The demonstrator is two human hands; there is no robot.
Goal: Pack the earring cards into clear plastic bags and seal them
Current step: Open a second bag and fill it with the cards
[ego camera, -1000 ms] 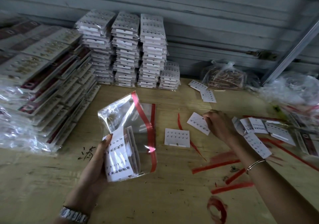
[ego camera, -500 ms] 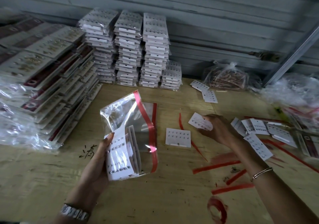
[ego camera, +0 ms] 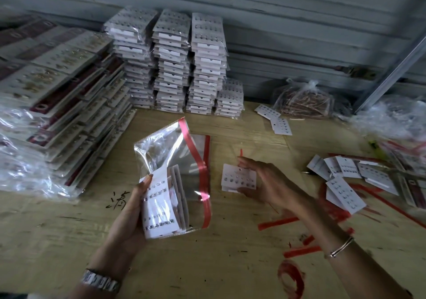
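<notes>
**Barely any readable text in this one**

The only thing I can actually make out is one handwritten character (ego camera: 117,200) in dark ink, written straight on the bench (ego camera: 207,264) wood, left of the middle. It looks Chinese, maybe 满, but it's scrawly so I won't swear to it. The white cards (ego camera: 345,190) have a line of tiny print near the top, too small to read. The dark red packs (ego camera: 53,114) stacked on the left show some pale logo on the red band, too blurred to read. The bagged stacks (ego camera: 173,68) at the back have white strips, nothing legible.
</notes>
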